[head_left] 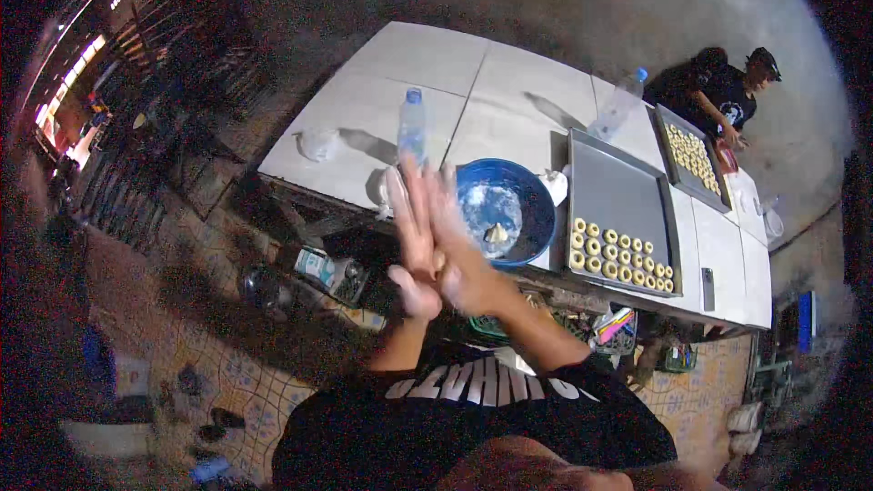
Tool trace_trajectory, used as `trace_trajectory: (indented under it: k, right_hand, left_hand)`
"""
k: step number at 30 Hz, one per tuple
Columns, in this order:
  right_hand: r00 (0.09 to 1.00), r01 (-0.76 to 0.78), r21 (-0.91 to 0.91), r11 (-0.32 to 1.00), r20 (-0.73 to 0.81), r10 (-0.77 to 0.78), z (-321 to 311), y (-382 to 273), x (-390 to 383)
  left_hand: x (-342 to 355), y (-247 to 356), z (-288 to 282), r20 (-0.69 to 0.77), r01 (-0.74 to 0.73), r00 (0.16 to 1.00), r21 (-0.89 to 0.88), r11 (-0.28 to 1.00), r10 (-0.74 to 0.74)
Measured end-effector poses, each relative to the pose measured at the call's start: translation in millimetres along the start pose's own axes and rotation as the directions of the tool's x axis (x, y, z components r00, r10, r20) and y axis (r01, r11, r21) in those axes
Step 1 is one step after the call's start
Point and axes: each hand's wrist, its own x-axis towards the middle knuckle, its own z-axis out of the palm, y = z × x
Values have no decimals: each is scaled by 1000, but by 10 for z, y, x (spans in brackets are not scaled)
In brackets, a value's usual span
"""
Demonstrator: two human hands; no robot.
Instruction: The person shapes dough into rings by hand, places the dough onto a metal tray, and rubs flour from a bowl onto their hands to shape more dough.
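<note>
My left hand (414,236) and my right hand (459,250) are pressed palm to palm in front of the table's near edge, fingers straight and pointing away from me. White powder coats both, and the fingertips blur with motion. A small pale piece of dough (439,261) seems to show between the palms; most of it is hidden. Just right of my hands stands a blue basin (543,203) with white flour (491,205) and a lump of dough (496,235) in it. Farther right, a metal tray (623,182) carries rows of small dough rings (611,253) at its near end.
On the white tiled table (364,100) stand a water bottle (413,123), a second bottle (623,102) and a white bag (318,144). A phone (707,289) lies right of the tray. Another person (723,100) stands by a second tray of rings (691,159).
</note>
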Motion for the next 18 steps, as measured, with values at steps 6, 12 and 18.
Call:
trace_trajectory:
  k: [6,12,18]
  right_hand:
    - [979,59,619,783,-190,77,-17,-492,214]
    - [986,114,256,960,90,-141,311,-77,310]
    - [982,120,545,830,55,-178,671,-405,788]
  left_hand:
    - [-149,346,-56,77,178,975,280,943,-207]
    - [179,371,-255,62,-254,967,236,938,246]
    - [-64,637,-710,-81,-141,964,656,742,254]
